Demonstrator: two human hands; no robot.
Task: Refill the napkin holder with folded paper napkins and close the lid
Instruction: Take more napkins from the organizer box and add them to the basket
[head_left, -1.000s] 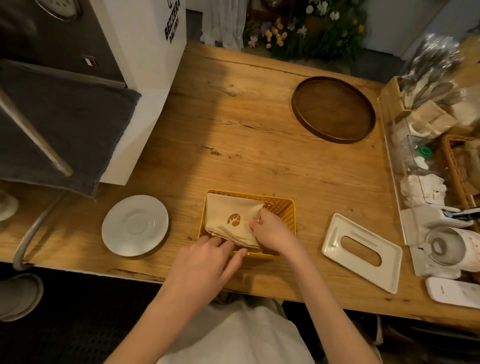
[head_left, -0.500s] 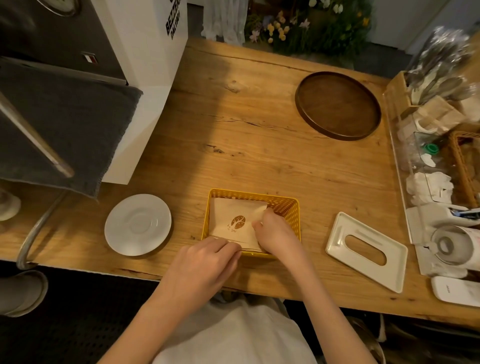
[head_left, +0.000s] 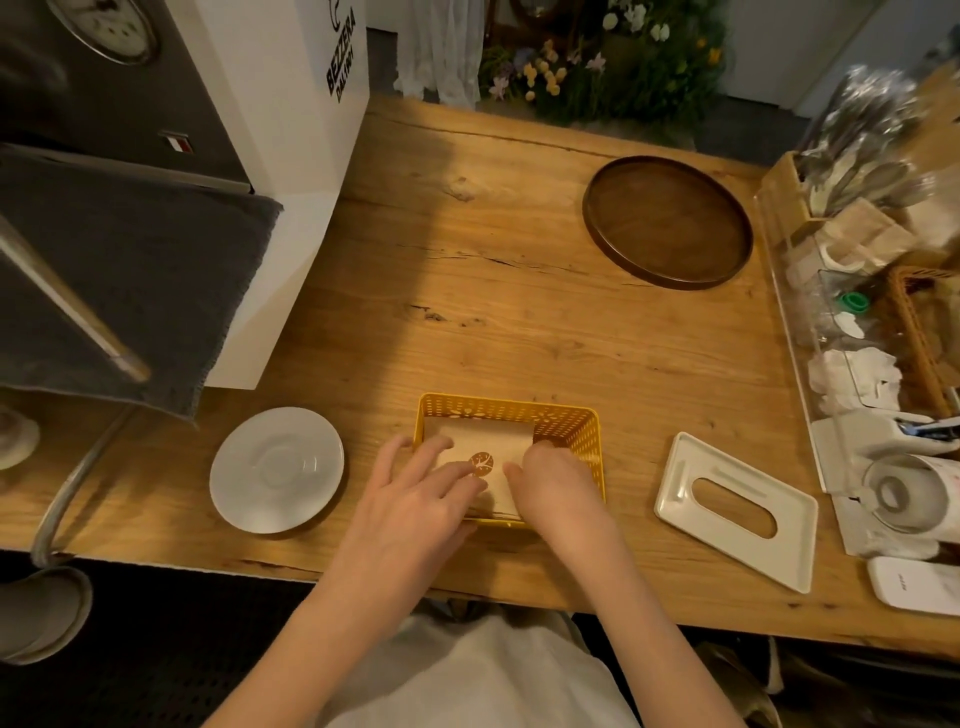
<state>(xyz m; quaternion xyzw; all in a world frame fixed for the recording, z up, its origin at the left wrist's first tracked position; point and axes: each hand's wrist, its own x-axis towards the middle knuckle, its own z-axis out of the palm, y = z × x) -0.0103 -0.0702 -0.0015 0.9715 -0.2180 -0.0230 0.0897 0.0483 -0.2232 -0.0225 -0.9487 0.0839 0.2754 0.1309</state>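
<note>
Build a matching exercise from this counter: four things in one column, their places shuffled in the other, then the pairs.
1. saucer
2. lid
3. round wooden tray
4. napkins

a. far side of the counter, to the right
b. inside the yellow holder
c. left of the holder
d. right of the holder, lying off it

Pairs: 1-c, 2-d, 3-a, 4-b
</note>
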